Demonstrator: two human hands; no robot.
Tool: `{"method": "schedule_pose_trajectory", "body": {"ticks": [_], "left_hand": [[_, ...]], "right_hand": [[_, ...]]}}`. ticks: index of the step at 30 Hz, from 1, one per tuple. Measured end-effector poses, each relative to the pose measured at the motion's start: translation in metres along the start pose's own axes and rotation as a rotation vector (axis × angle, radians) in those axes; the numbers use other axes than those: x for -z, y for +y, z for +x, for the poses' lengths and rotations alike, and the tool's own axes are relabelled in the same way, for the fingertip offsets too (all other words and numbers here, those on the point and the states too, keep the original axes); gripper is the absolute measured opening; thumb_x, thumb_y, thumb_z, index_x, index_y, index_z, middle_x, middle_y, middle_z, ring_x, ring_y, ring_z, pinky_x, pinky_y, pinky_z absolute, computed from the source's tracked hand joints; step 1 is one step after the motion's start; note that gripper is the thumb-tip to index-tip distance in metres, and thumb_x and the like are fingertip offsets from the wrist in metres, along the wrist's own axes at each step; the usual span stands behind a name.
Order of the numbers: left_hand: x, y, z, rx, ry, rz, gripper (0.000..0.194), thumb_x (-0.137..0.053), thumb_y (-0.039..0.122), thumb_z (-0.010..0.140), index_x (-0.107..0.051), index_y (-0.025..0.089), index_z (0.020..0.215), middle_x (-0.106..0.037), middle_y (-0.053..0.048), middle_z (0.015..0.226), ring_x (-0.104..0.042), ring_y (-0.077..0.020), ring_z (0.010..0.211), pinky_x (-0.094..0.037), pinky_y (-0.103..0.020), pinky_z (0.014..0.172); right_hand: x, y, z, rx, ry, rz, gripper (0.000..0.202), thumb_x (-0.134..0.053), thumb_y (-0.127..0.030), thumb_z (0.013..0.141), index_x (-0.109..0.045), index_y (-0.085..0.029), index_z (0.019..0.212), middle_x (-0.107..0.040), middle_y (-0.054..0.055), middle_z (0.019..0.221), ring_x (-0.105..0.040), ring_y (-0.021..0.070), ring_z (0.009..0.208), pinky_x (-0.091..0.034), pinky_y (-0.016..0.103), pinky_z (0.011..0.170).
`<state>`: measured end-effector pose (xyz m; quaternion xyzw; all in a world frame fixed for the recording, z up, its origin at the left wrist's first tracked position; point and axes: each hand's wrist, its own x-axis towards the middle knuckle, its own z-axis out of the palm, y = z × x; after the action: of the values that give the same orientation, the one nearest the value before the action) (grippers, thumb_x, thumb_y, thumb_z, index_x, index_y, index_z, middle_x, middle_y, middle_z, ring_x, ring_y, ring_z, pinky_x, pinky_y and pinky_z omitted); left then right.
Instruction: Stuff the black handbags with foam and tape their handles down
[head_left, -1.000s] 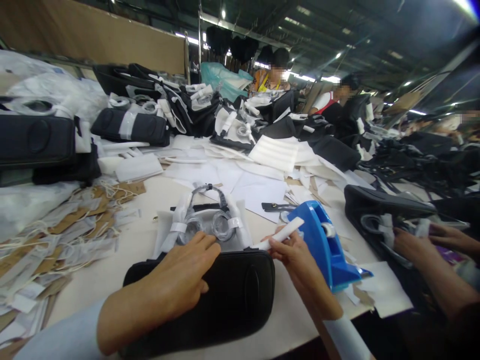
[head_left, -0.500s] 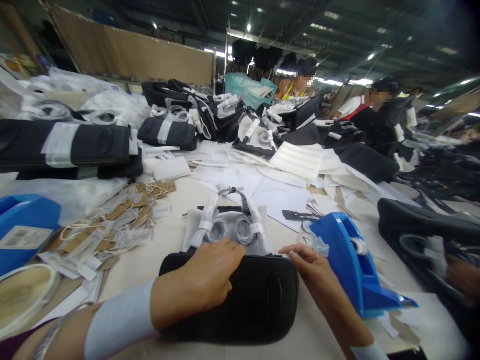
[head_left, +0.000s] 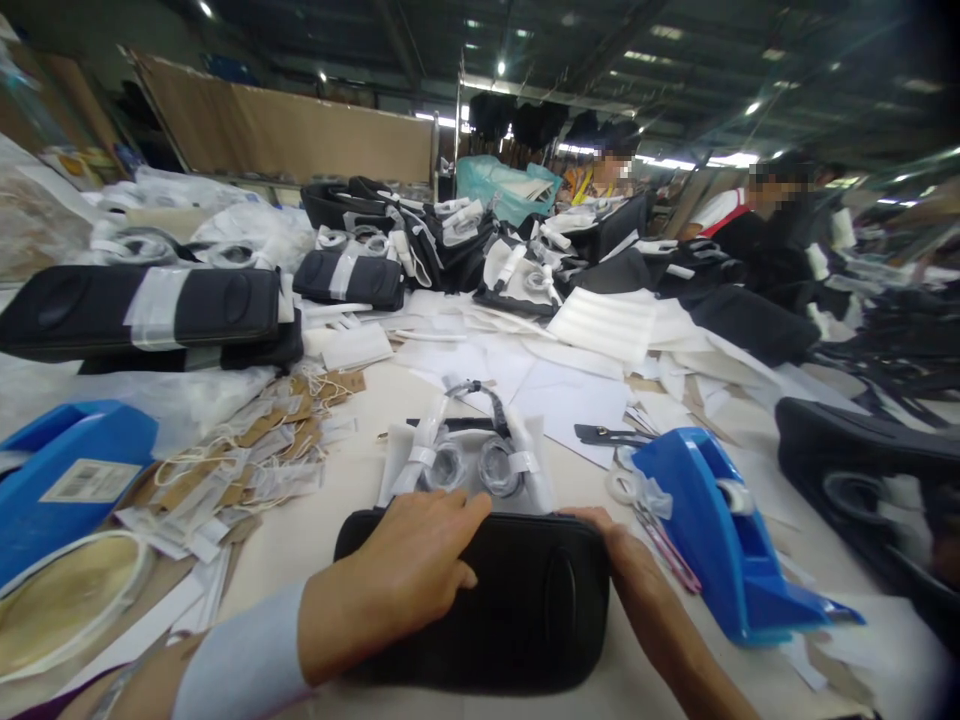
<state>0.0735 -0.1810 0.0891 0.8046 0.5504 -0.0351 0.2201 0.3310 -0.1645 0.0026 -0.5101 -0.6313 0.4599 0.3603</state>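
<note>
A black bag with an oval raised patch lies in front of me, bottom part toward me. Behind it stand its handle, partly wrapped in white padding, and two coils wrapped in clear plastic. My left hand is closed over the bag's top edge, thumb against the front face. At the upper right corner, my right hand grips the bag, its fingers partly hidden behind the edge.
A blue tape dispenser stands at right, with pink-handled scissors beside it. Another blue dispenser and a pile of brown tags are at left. Wrapped black bags and white sheets lie farther back. Two people work behind.
My right hand has moved in from beside the bag's corner onto its top edge. The left hand keeps its place on the bag. The view has shifted slightly left.
</note>
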Motion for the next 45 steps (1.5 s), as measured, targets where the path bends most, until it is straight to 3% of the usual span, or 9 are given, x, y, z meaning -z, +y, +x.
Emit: {"method": "schedule_pose_trajectory", "body": {"ticks": [6,11,21,26,29,32,37,42,45], "left_hand": [[-0.015,-0.009,0.002,-0.03,0.138,0.033,0.016,-0.056,0.035,0.09,-0.057,0.02,0.097,-0.069,-0.006,0.101,-0.065,-0.0264,0.091,-0.049,-0.036,0.076],[-0.038,-0.014,0.022,-0.025,0.211,0.197,0.028,-0.036,0.031,0.101,-0.059,0.016,0.096,-0.068,-0.011,0.094,-0.066,-0.0269,0.086,-0.05,-0.037,0.072],[-0.053,-0.011,0.018,0.012,0.296,0.284,0.036,-0.027,0.024,0.102,-0.061,0.015,0.092,-0.068,-0.013,0.086,-0.068,-0.028,0.082,-0.053,-0.039,0.069],[-0.067,-0.014,0.013,0.044,0.384,0.304,0.03,-0.033,0.023,0.101,-0.061,0.016,0.093,-0.068,-0.01,0.081,-0.069,-0.0275,0.079,-0.054,-0.038,0.066],[-0.074,-0.022,0.013,-0.009,0.442,0.264,0.023,-0.038,0.013,0.096,-0.061,0.017,0.099,-0.068,-0.007,0.087,-0.068,-0.0248,0.077,-0.054,-0.036,0.066],[-0.076,-0.03,0.008,-0.014,0.622,0.148,0.026,-0.038,0.005,0.092,-0.059,0.016,0.101,-0.065,-0.007,0.094,-0.065,-0.0209,0.075,-0.054,-0.033,0.066],[-0.056,-0.029,0.009,-0.014,0.956,0.075,0.022,-0.04,0.01,0.094,-0.06,0.017,0.099,-0.061,-0.009,0.107,-0.054,-0.023,0.106,-0.046,-0.036,0.095],[-0.019,-0.027,0.047,0.154,0.626,0.176,0.017,-0.048,0.015,0.092,-0.064,0.016,0.091,-0.065,-0.009,0.107,-0.053,-0.0276,0.108,-0.04,-0.043,0.094],[-0.014,-0.04,0.072,0.182,0.518,0.174,0.021,-0.046,0.016,0.092,-0.065,0.017,0.083,-0.067,-0.007,0.098,-0.058,-0.0255,0.098,-0.039,-0.042,0.089]], "right_hand": [[-0.028,-0.005,-0.006,-0.028,0.135,-0.095,0.038,-0.047,-0.056,0.091,-0.061,-0.021,0.09,-0.061,0.005,0.094,-0.057,0.0242,0.093,-0.044,0.035,0.086],[-0.045,0.009,0.003,-0.042,0.322,-0.095,0.037,-0.053,-0.049,0.091,-0.056,-0.023,0.116,-0.063,0.006,0.107,-0.057,0.0244,0.102,-0.042,0.034,0.089],[-0.045,0.006,0.006,0.1,0.211,-0.295,0.021,-0.048,-0.04,0.096,-0.059,-0.021,0.098,-0.066,0.004,0.092,-0.06,0.023,0.087,-0.043,0.035,0.081],[-0.066,-0.028,-0.005,0.434,0.354,-0.688,0.028,-0.041,-0.012,0.092,-0.061,-0.019,0.11,-0.063,0.011,0.105,-0.055,0.0273,0.098,-0.04,0.044,0.088],[-0.094,-0.043,-0.001,0.654,0.16,-0.53,0.032,-0.035,-0.003,0.088,-0.056,-0.018,0.108,-0.061,0.009,0.1,-0.057,0.0209,0.09,-0.046,0.033,0.08],[-0.117,-0.042,0.009,0.63,0.131,-0.447,0.028,-0.034,-0.002,0.087,-0.051,-0.017,0.103,-0.058,0.006,0.091,-0.057,0.019,0.077,-0.046,0.029,0.066],[-0.124,-0.034,0.017,0.686,0.052,-0.61,0.022,-0.044,-0.007,0.089,-0.053,-0.018,0.106,-0.058,0.008,0.102,-0.058,0.0193,0.085,-0.047,0.028,0.07],[-0.121,-0.036,0.015,0.683,0.018,-0.671,0.011,-0.047,-0.012,0.092,-0.055,-0.019,0.098,-0.057,0.006,0.098,-0.057,0.0179,0.08,-0.046,0.027,0.068],[-0.122,-0.034,0.016,0.675,0.013,-0.691,0.007,-0.05,-0.014,0.092,-0.055,-0.019,0.092,-0.057,0.004,0.095,-0.056,0.0167,0.076,-0.044,0.027,0.065]]}}
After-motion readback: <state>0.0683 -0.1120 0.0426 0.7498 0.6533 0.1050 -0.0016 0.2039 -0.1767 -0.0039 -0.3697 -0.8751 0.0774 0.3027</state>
